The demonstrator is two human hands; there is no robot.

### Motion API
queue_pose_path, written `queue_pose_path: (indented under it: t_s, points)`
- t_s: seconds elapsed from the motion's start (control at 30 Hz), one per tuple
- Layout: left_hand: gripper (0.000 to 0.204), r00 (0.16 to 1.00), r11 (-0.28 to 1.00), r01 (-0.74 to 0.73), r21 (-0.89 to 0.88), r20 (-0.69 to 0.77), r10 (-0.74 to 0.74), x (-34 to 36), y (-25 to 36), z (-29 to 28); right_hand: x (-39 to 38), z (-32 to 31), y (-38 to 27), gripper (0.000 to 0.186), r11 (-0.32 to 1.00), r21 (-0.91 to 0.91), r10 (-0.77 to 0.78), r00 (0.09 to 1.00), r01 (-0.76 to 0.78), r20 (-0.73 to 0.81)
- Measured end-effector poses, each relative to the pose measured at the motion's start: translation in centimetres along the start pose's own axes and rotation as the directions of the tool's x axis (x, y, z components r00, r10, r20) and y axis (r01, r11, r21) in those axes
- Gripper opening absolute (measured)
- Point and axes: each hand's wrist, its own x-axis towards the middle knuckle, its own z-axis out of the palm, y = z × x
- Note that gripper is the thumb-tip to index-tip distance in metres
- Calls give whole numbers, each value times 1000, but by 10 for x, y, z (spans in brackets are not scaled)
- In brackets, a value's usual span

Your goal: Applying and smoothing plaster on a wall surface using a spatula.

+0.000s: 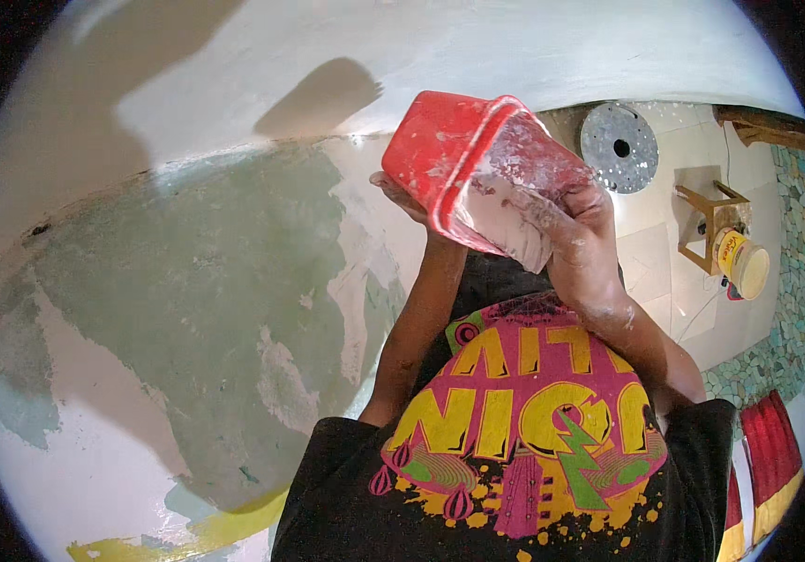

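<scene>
I'm watching from afar through the head view, and the red tub (pixel 426 140) is sitting up in front of the wearer's chest, tilting over with its open mouth facing toward the lower right. The left hand (pixel 404 195) is clamping on the tub from its lower left side, fingertips peeking out past the red wall while the rest is hiding behind it. Over at the mouth, the right hand (pixel 585 229) is lying against the rim with its fingers pointing inward, and pale, chalky material is coating them; I'm not able to tell whether they're closing on anything. Pale smears are marking the tub's inside and rim, and white streaks are showing on the right forearm (pixel 620 318) too.

Below the hands, a black printed shirt (pixel 524 421) is filling the lower middle. On the left I'm seeing a patchy grey-green and whitish surface (pixel 206 281) spreading wide, with a dark shadow (pixel 318 98) falling on the pale wall (pixel 552 51) above. Off to the right, a speckled grey disc (pixel 599 140) is lying on the tiled floor (pixel 641 234), and a wooden stool (pixel 688 229) is standing near a yellow bucket (pixel 749 272).
</scene>
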Motion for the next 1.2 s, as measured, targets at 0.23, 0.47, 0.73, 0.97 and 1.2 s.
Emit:
queue_pose_path:
  t_s: [0.23, 0.47, 0.73, 0.97, 1.2]
  points:
    - [87, 986, 998, -62, 26, 160, 57, -8, 0, 19, -7, -6, 3, 27, 978, 182, 106, 994, -100, -25]
    - [96, 996, 998, 56, 14, 66, -57, -21, 11, 53, -12, -10, 0, 29, 999, 44, 24, 998, -22, -52]
    - [77, 946, 901, 169, -399, 323, -34, 3, -9, 45, -16, -30, -34, 32, 986, -120, -115, 993, 113, -10]
    - [75, 948, 962, 61, -267, 317, 28, 11, -6, 35, -3, -21, -71, 64, 965, 212, -138, 987, 152, -80]
    - [77, 964, 998, 17, -64, 265, 1, 2, 15, 102, 0, 17, -250, 83, 615, 232, -787, 604, 754, 123]
